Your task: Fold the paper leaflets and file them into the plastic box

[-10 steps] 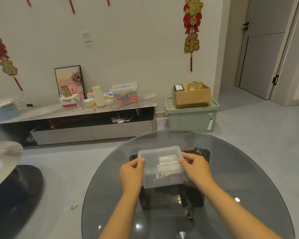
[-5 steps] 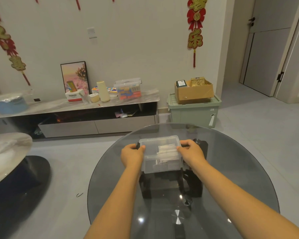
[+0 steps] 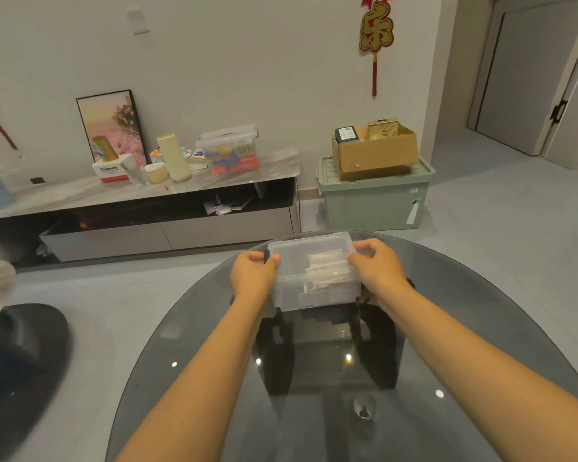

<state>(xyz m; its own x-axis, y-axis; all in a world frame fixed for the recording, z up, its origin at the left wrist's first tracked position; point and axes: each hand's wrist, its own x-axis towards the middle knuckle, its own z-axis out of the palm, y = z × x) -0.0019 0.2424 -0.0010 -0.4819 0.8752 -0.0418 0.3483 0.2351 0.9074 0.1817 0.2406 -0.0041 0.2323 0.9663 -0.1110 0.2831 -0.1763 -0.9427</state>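
Left hand point(image 3: 252, 273) covers the plastic box's point(image 3: 292, 261) left end; only a dark bit, perhaps a latch, shows at the thumb. Right hand point(image 3: 376, 268) hides the right end. Folded leaflets point(image 3: 327, 271) read through cloudy plastic: count and print unreadable. Both elbows cut off by the bottom edge. Glass table point(image 3: 464, 328) near rim out of frame. Red wall hanging point(image 3: 376, 31) clipped at top.

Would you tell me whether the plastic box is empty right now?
No, folded paper leaflets show through the clear plastic box.
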